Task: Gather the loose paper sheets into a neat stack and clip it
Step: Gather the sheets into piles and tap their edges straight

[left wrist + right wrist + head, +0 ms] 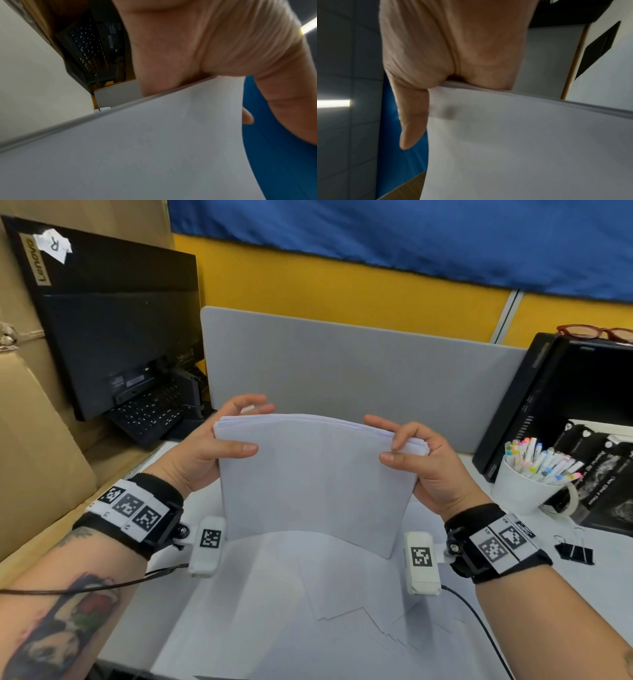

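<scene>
A stack of white paper sheets (pixel 315 481) stands upright on its lower edge at the middle of the desk, bowed slightly. My left hand (pixel 219 440) grips its left upper edge, thumb on the near face and fingers behind. My right hand (pixel 411 453) grips the right upper edge the same way. The left wrist view shows the paper (pixel 154 148) under my palm (pixel 205 47); the right wrist view shows the stack (pixel 522 148) beside my thumb (pixel 412 121). More loose sheets (pixel 359 604) lie fanned on the desk in front. A black binder clip (pixel 573 551) lies at the right.
A white mug of markers (pixel 527 474) and black books (pixel 603 474) stand at the right. A grey divider panel (pixel 342 361) runs behind. A black monitor (pixel 113 313) and keyboard (pixel 147 412) sit at the left, by cardboard boxes (pixel 30 440). Cables trail from both wrists.
</scene>
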A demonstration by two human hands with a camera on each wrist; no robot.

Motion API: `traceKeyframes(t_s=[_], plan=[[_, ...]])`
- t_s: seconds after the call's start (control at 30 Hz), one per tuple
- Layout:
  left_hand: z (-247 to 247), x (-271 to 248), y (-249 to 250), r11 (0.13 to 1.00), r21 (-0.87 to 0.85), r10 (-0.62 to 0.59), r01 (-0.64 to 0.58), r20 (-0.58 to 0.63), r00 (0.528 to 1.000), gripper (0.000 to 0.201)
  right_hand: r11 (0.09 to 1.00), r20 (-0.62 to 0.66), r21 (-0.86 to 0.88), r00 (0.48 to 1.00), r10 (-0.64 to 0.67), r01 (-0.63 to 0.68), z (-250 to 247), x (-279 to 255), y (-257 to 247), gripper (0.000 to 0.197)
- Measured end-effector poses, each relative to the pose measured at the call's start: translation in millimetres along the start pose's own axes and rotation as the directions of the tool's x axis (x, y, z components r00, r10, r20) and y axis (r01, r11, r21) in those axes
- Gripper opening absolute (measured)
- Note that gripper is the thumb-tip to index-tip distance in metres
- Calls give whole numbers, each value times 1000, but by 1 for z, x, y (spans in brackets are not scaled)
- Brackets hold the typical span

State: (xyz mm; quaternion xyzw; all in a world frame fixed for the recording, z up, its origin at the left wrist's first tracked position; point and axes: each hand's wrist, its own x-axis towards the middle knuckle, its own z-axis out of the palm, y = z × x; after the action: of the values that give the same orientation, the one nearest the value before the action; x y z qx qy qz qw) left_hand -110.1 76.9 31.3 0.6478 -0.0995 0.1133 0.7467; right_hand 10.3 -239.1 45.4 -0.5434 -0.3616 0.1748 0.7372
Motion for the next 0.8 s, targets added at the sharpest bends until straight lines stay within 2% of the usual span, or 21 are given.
traceKeyframes(t_s=[0.13, 0.2, 0.27, 0.37, 0.5, 0.6, 0.7, 0.73, 0.8], plan=[[-2, 1, 3, 999, 50, 5, -5, -12, 1000, 42, 999, -35, 27, 999, 22, -21, -6, 1, 8, 35], [-3, 2, 4, 999, 36, -11, 11, -1, 1000, 38, 998, -28, 61, 999, 30, -28, -8, -1, 9, 38], [-5, 2, 4, 999, 28, -24, 24, 5, 1000, 30, 998, 8, 52, 999, 38, -38, -10, -2, 9, 49], [-9, 3, -1, 999, 50, -21, 21, 8, 1000, 41, 998, 41, 39, 998, 46, -47, -9, 0, 8, 31], [-13, 4, -2, 999, -20, -33, 34, 19, 999, 35, 996, -20, 77, 999, 42, -40, -15, 7, 9, 38], [-14, 5, -2, 999, -46, -26, 26, 0, 1000, 28, 997, -58, 65, 998, 32, -28, -13, 10, 7, 31], [-13, 5, 0, 999, -44, -32, 31, -12, 999, 38, 999, -28, 40, 999, 33, -32, -12, 10, 7, 42], [-13, 6, -2, 999, -29, -32, 31, -27, 999, 49, 999, -25, 23, 999, 46, -46, -12, 8, 8, 47], [-10, 4, -11, 998, 39, -41, 45, -97, 994, 69, 999, -64, -11, 997, 51, -52, -9, 5, 14, 42]])
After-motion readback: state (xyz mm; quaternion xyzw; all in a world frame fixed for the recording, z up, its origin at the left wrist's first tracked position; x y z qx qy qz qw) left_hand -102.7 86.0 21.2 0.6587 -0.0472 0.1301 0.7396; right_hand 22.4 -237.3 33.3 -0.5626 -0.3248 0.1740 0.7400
